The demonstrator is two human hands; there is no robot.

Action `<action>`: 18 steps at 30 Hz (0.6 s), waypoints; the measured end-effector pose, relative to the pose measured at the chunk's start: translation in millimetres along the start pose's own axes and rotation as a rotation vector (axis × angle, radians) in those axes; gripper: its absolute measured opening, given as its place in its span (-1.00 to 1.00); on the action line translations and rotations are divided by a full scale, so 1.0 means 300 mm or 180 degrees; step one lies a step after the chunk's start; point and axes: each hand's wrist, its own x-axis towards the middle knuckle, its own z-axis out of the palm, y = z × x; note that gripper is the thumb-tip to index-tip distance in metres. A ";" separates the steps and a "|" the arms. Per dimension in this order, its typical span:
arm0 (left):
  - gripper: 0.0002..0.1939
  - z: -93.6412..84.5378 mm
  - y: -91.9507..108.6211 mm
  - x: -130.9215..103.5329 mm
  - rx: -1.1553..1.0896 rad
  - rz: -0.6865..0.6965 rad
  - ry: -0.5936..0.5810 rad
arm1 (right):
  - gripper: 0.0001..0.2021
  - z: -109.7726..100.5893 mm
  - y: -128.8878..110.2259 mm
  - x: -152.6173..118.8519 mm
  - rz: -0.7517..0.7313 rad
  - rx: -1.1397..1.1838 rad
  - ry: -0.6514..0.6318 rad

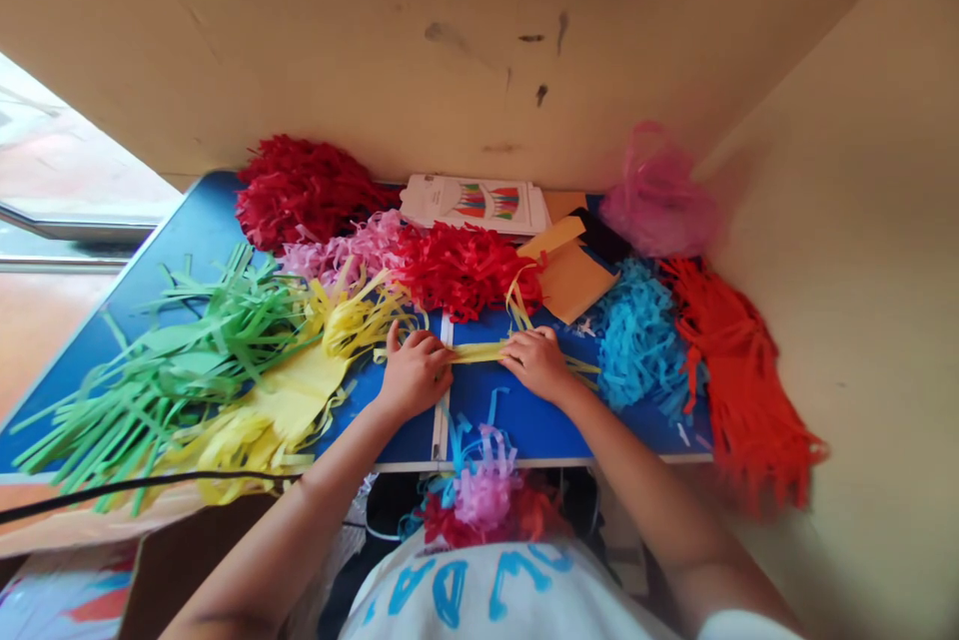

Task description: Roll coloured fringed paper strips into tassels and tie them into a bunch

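A twisted strip of yellow tissue paper [479, 352] stretches between my two hands, just above the blue table. Its left end is pinched in my left hand [416, 370], fingers closed. The fingers of my right hand [537, 360] are closed on the other end, with loose fringe poking out past both hands. To the left of my left hand lies a fringed yellow tissue sheet [307, 390]. Beyond my hands sits a bunch of red shredded tissue [469, 266]. Blue shredded tissue [640, 335] is at the right of my right hand.
Green fringed tissue [217, 340] covers the table's left side. Orange-red fringe [749, 380] hangs over the right edge. Dark red [300, 191] and pink tufts [352, 246], printed white packets [476, 204] and orange paper [575, 281] lie near the wall. A black cable [150, 488] crosses lower left.
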 end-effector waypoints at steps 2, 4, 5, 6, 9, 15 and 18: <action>-0.82 -0.002 -0.001 0.001 -0.0038 -0.0058 0.0036 | -0.85 0.009 0.009 0.008 0.0099 0.0044 0.0058; -0.78 0.000 0.000 0.007 -0.0096 -0.0166 0.0069 | -0.79 0.016 0.008 0.020 0.0285 0.0001 0.0086; -0.76 0.003 0.001 0.012 -0.0117 -0.0222 0.0079 | -0.77 0.019 0.005 0.027 0.0378 -0.0039 0.0087; -0.73 0.005 0.001 0.017 -0.0129 -0.0269 0.0080 | -0.75 0.022 0.000 0.033 0.0455 -0.0078 0.0084; -0.70 0.011 0.003 0.033 -0.0093 -0.0354 0.0053 | -0.75 0.027 -0.014 0.051 0.0584 -0.0147 0.0085; -0.73 0.021 0.000 0.053 0.0041 -0.0543 0.0053 | -0.80 0.029 -0.018 0.075 0.0739 -0.0241 0.0001; -0.76 0.029 -0.006 0.056 0.0058 -0.0603 0.0025 | -0.83 0.022 -0.019 0.086 0.0798 -0.0253 -0.0070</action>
